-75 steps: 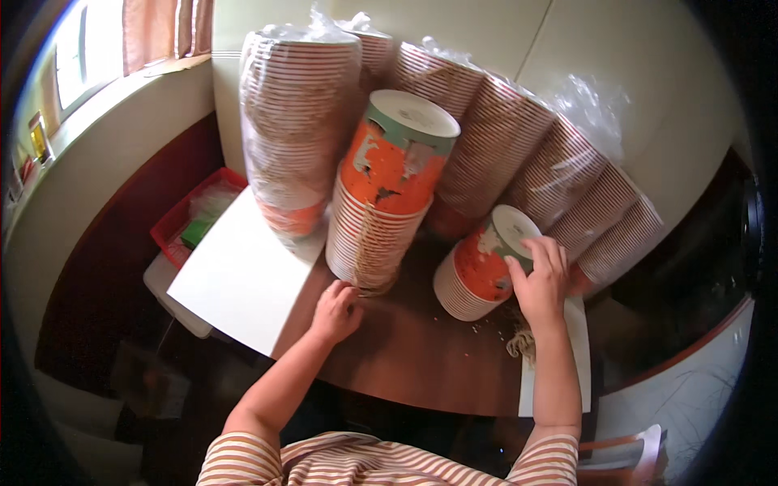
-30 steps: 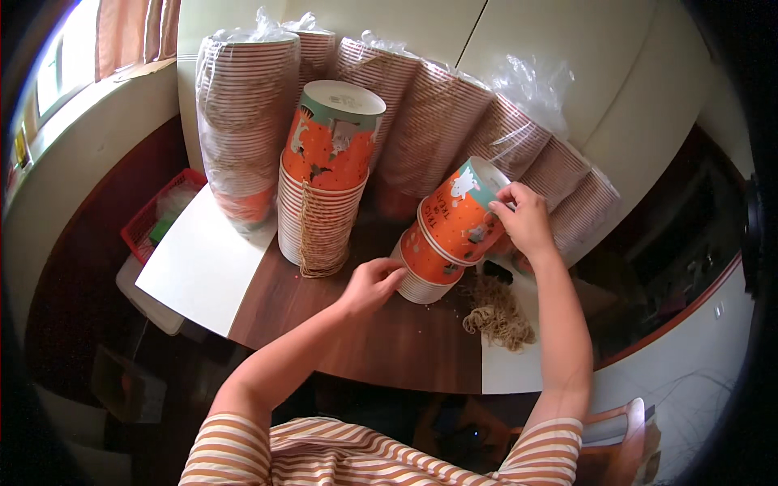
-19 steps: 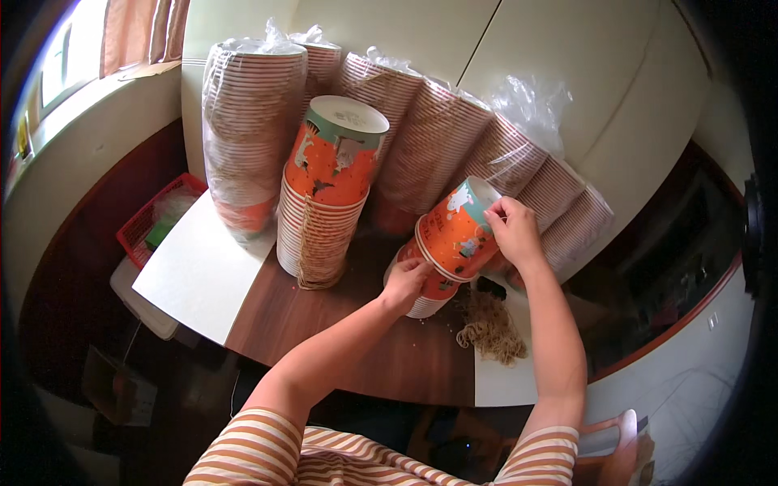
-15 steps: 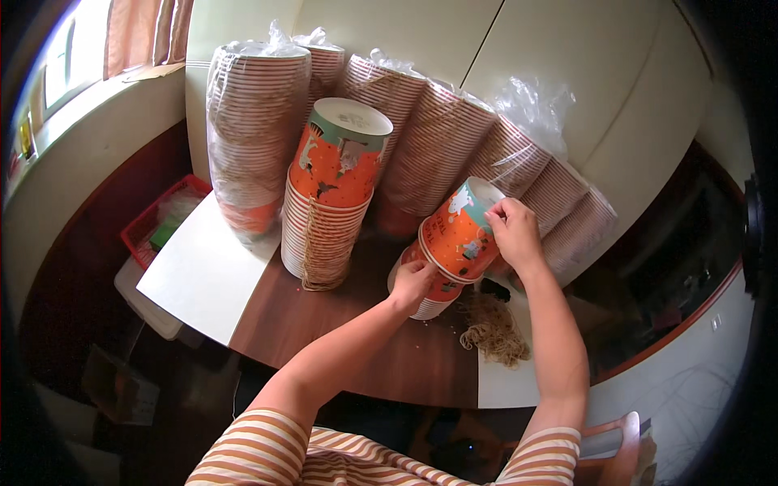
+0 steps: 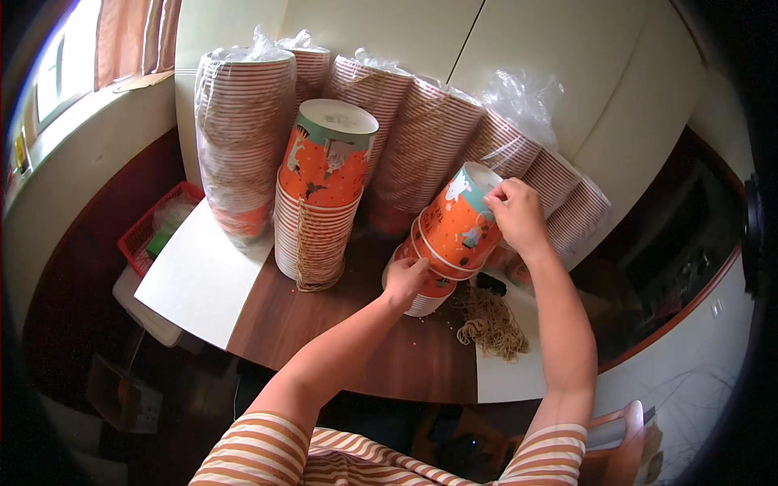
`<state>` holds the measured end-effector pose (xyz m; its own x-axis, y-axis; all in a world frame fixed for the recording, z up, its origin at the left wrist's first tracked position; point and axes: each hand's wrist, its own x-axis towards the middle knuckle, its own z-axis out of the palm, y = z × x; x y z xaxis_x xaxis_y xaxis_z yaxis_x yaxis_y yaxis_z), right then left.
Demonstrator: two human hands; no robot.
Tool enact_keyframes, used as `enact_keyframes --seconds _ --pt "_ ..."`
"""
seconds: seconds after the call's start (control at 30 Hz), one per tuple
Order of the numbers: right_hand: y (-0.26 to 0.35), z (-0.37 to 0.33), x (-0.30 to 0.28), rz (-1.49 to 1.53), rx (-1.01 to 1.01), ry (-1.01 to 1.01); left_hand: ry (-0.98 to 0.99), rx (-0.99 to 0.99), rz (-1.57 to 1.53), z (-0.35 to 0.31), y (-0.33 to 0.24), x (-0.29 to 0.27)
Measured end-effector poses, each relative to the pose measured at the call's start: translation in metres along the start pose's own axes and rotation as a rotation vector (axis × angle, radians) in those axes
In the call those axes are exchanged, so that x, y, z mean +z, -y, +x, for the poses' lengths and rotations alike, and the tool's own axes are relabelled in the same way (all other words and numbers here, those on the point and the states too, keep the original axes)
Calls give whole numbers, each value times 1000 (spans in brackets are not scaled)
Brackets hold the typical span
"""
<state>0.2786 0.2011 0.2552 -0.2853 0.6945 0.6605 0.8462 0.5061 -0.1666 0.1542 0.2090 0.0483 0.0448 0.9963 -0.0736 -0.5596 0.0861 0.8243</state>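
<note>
An orange paper bucket [image 5: 447, 223] with a teal band and cartoon animals stands upside down, tilted, over a short stack of like buckets [image 5: 423, 306]. My right hand [image 5: 519, 212] pinches the upturned base edge of that bucket. My left hand [image 5: 406, 280] is closed at the rims lower on the left side, fingertips bent against the stack; exactly what they pinch is hidden. Beside the stack lies a tangle of tan cord [image 5: 492, 326]. To the left rises a taller stack of upside-down orange buckets [image 5: 324, 170], tan cords hanging down its front.
Tall plastic-wrapped bucket stacks [image 5: 247, 130] line the back of the table against pale cabinet panels [image 5: 389, 32]. The table [image 5: 284, 324] has brown and white sections. A red basket [image 5: 134, 239] sits beyond its left edge, and a wooden chair [image 5: 628, 437] at lower right.
The upper bucket has risen slightly with my right hand, and more rim edges show apart beneath it. My left hand stays at the rims. The whole view has shifted a little.
</note>
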Motion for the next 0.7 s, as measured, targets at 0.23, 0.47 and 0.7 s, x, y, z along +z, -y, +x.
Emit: enact_keyframes --seconds 0.23,0.47,0.7 --pt "-9 23 -42 24 69 -138 -74 -15 40 3 15 -12" --pt "-7 -19 -130 159 111 -448 -5 -99 159 -7 10 -45" --pt "-19 -182 -58 1067 567 -538 132 -145 92 -49 10 -111"
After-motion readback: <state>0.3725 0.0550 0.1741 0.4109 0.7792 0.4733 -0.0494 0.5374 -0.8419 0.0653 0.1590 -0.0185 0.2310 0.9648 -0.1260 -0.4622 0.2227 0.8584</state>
